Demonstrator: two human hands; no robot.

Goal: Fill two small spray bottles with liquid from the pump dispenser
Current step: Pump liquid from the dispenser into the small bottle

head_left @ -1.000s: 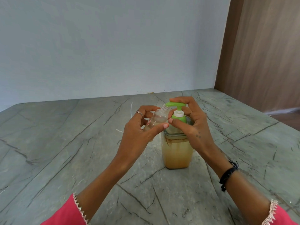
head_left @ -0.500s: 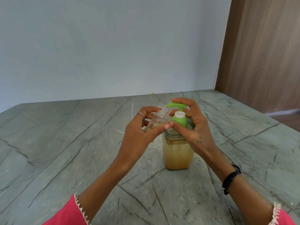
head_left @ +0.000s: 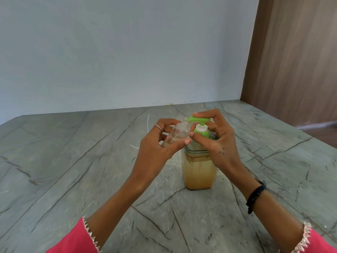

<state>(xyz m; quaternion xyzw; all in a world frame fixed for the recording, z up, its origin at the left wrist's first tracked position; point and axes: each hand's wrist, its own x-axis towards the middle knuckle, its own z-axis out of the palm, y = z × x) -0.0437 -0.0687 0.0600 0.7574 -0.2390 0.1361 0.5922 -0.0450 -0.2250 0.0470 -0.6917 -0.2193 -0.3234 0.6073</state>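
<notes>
A square clear pump dispenser (head_left: 199, 172) with tan liquid stands on the grey marble table (head_left: 73, 170). Its green pump head (head_left: 198, 119) is raised on its stem. My right hand (head_left: 217, 139) wraps the green collar, fingers resting on top of the pump head. My left hand (head_left: 160, 145) holds a small clear spray bottle (head_left: 177, 133), uncapped and tilted, its open neck right under the pump spout. A little liquid sits low in the bottle. A second bottle is not visible.
A thin white dip tube (head_left: 148, 121) lies on the table behind my left hand. A pale wall runs along the back. A brown wooden panel (head_left: 295, 61) stands at the right, where the table edge drops off.
The pump head has come up higher on its stem under my right fingers. The small bottle stays at the spout in my left hand.
</notes>
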